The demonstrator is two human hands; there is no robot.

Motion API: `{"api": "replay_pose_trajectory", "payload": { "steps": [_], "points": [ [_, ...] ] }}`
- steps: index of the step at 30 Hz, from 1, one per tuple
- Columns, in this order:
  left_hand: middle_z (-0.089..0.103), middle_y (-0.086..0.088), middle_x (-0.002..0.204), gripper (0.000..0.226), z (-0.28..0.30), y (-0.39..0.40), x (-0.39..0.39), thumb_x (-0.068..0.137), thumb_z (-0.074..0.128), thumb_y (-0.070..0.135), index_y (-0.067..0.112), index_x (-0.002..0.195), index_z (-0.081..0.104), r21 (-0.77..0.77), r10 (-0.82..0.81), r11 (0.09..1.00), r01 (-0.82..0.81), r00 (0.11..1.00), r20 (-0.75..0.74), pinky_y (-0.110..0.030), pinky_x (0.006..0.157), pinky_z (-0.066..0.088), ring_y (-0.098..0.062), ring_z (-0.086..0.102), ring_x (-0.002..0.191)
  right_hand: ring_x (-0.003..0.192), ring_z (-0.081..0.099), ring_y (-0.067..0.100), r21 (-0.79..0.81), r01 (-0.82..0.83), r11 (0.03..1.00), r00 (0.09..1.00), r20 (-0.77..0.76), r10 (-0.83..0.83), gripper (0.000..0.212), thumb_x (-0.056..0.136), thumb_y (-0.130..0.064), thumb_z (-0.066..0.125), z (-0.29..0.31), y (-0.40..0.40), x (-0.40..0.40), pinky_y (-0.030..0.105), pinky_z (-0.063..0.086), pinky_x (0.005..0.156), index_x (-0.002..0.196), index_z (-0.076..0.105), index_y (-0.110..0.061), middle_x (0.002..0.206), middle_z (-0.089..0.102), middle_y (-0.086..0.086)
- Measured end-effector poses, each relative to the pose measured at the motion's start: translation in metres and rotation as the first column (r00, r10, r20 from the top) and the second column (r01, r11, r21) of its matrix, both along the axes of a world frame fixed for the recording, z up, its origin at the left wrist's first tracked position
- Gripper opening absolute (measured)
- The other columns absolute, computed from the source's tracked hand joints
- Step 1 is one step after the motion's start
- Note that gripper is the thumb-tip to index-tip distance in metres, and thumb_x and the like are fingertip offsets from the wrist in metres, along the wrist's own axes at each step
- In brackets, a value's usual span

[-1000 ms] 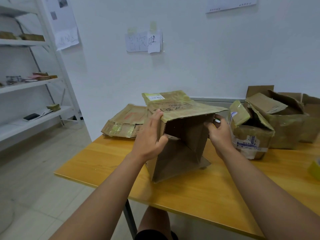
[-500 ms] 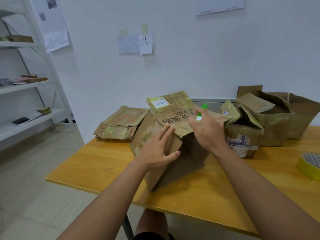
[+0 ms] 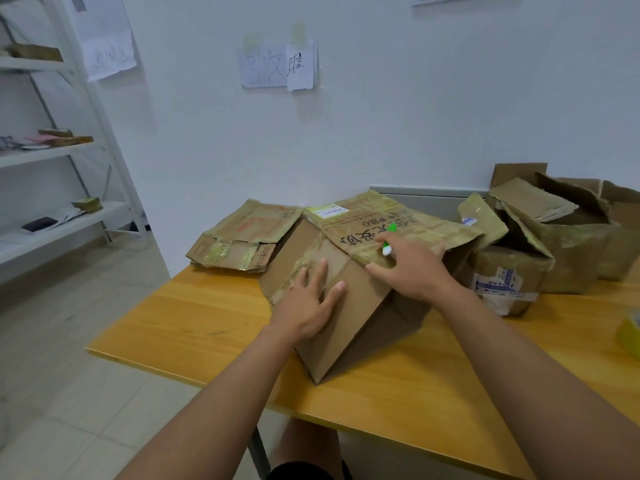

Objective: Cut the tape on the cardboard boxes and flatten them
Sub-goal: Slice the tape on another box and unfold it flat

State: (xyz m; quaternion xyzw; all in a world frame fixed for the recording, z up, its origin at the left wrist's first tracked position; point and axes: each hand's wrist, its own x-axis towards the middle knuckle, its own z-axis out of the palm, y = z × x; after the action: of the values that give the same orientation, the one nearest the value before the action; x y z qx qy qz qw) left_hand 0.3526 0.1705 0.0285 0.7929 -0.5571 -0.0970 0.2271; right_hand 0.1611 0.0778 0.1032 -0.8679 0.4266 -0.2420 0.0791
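Note:
A half-collapsed brown cardboard box (image 3: 349,327) with printed characters and yellowed tape lies tilted on the wooden table (image 3: 207,327). My left hand (image 3: 308,303) presses flat on its near side panel, fingers straight. On the box's top flap rests my right hand (image 3: 415,271), with a small green and white cutter (image 3: 390,235) pinched between its fingers, the cutter's end sticking up. The box's open end faces right and is in shadow.
A flattened box stack (image 3: 242,237) lies at the table's back left by the wall. Two open, crumpled boxes (image 3: 509,275) (image 3: 575,244) stand at the right. A yellow tape roll (image 3: 631,332) sits at the right edge. White shelving (image 3: 69,220) stands on the left.
The box has gone from standing open to pushed over and partly collapsed. My left hand moved from its edge onto the side panel; my right hand came over onto the top flap with the cutter.

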Motion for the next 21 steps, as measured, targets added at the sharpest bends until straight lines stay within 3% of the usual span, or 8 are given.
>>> {"api": "replay_pose_trajectory", "payload": {
  "steps": [3, 6, 9, 11, 13, 16, 19, 21],
  "points": [
    [0.017, -0.008, 0.164, 0.073, 0.008, -0.001, -0.004, 0.092, 0.016, 0.077, 0.042, 0.156, 0.006, -0.061, 0.052, 0.997, -0.048, 0.996, 0.066, -0.048, 0.110, 0.035, -0.035, 0.034, 0.143, 0.112, 0.054, 0.019, 0.023, -0.099, 0.995, 0.995, 0.028, 0.099, 0.045, 0.085, -0.052, 0.058, 0.005, -0.013, -0.003, 0.049, 0.016, 0.109, 0.127, 0.048, -0.038, 0.115, 0.063, -0.010],
    [0.017, -0.007, 0.163, 0.070, 0.011, 0.000, -0.002, 0.095, 0.020, 0.072, 0.037, 0.155, 0.017, -0.072, 0.078, 0.995, -0.073, 0.995, 0.062, -0.048, 0.109, 0.037, -0.036, 0.036, 0.141, 0.106, 0.054, 0.019, 0.073, -0.144, 0.987, 0.989, 0.048, 0.141, 0.039, 0.082, -0.047, 0.063, 0.010, -0.023, -0.010, 0.044, 0.020, 0.107, 0.119, 0.052, -0.040, 0.109, 0.061, -0.011],
    [0.006, -0.007, 0.166, 0.070, 0.009, -0.001, 0.009, 0.094, 0.021, 0.074, 0.041, 0.155, 0.015, -0.076, 0.103, 0.992, -0.097, 0.991, 0.080, -0.050, 0.119, 0.019, -0.034, 0.013, 0.150, 0.101, 0.054, 0.018, 0.106, -0.180, 0.978, 0.983, 0.049, 0.176, 0.033, 0.080, -0.042, 0.067, 0.016, -0.030, -0.019, 0.046, 0.028, 0.107, 0.111, 0.055, -0.040, 0.105, 0.061, -0.012],
    [-0.008, -0.005, 0.166, 0.079, 0.006, -0.002, 0.012, 0.088, 0.018, 0.081, 0.045, 0.156, 0.001, -0.021, 0.088, 0.996, -0.086, 0.991, 0.104, -0.051, 0.121, 0.000, -0.033, -0.007, 0.152, 0.101, 0.056, 0.018, 0.139, -0.227, 0.964, 0.974, 0.052, 0.222, 0.033, 0.076, -0.041, 0.068, 0.022, -0.034, -0.024, 0.049, 0.035, 0.104, 0.107, 0.057, -0.042, 0.109, 0.063, -0.008],
    [-0.014, -0.003, 0.165, 0.089, 0.004, -0.003, 0.011, 0.079, 0.015, 0.089, 0.047, 0.153, -0.011, 0.026, 0.043, 0.999, -0.046, 0.994, 0.098, -0.053, 0.119, -0.009, -0.034, -0.014, 0.151, 0.103, 0.057, 0.018, 0.172, -0.269, 0.948, 0.963, 0.068, 0.261, 0.033, 0.073, -0.038, 0.069, 0.030, -0.039, -0.027, 0.046, 0.042, 0.100, 0.105, 0.060, -0.039, 0.111, 0.064, -0.008],
    [-0.005, -0.008, 0.166, 0.093, 0.004, -0.002, 0.005, 0.076, 0.016, 0.093, 0.048, 0.152, -0.014, 0.052, 0.011, 0.999, -0.015, 0.997, 0.082, -0.055, 0.119, -0.005, -0.034, -0.001, 0.152, 0.101, 0.056, 0.018, 0.170, -0.245, 0.954, 0.968, -0.012, 0.251, 0.027, 0.077, -0.031, 0.069, 0.036, -0.045, -0.022, 0.044, 0.041, 0.100, 0.102, 0.060, -0.035, 0.112, 0.062, -0.007],
    [0.012, -0.011, 0.165, 0.091, 0.006, -0.003, 0.000, 0.078, 0.015, 0.091, 0.046, 0.153, -0.012, 0.130, -0.008, 0.991, -0.011, 0.990, 0.143, -0.058, 0.119, 0.010, -0.034, 0.017, 0.150, 0.107, 0.052, 0.017, 0.090, -0.091, 0.992, 0.962, -0.251, 0.111, 0.021, 0.085, -0.034, 0.060, 0.020, -0.052, -0.008, 0.054, 0.019, 0.113, 0.104, 0.052, -0.036, 0.111, 0.060, -0.012],
    [0.019, -0.013, 0.163, 0.089, 0.005, -0.005, -0.004, 0.080, 0.015, 0.089, 0.046, 0.154, -0.008, 0.185, -0.017, 0.983, -0.017, 0.983, 0.182, -0.059, 0.118, 0.013, -0.036, 0.022, 0.148, 0.110, 0.053, 0.022, 0.095, 0.008, 0.995, 0.968, -0.249, 0.016, 0.024, 0.091, -0.036, 0.054, -0.003, -0.051, 0.001, 0.051, 0.030, 0.108, 0.114, 0.049, -0.033, 0.121, 0.061, -0.005]
  ]
}}
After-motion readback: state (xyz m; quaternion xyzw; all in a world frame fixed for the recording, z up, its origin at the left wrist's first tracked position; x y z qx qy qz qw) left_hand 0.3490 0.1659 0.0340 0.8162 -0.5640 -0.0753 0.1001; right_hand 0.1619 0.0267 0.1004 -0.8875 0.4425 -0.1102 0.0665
